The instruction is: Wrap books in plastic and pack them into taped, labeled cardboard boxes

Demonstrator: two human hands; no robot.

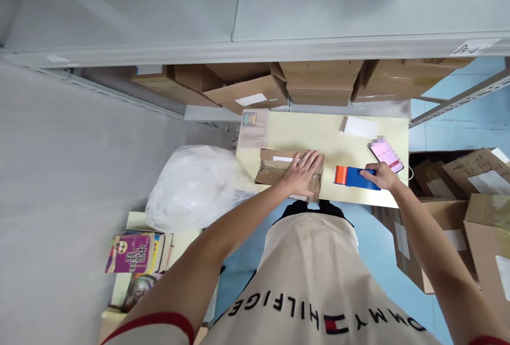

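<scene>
My left hand (304,173) lies flat with fingers stretched out on a small, flattish cardboard package (271,172). The package has a white label strip near its far edge and clear tape on its right part. Off to the right, my right hand (383,176) is closed round a blue tape dispenser (360,178) with an orange front end. That end points left at the package, with a small gap between them. A phone (385,154) with a lit pink screen lies just beyond my right hand.
The pale yellow table (306,131) also carries a white box (360,126) and a clear plastic sheet (254,135). A white plastic bag (195,185) bulges at its left, above stacked books (135,252). Cartons (442,228) crowd the right floor; a grey shelf (255,10) spans the back.
</scene>
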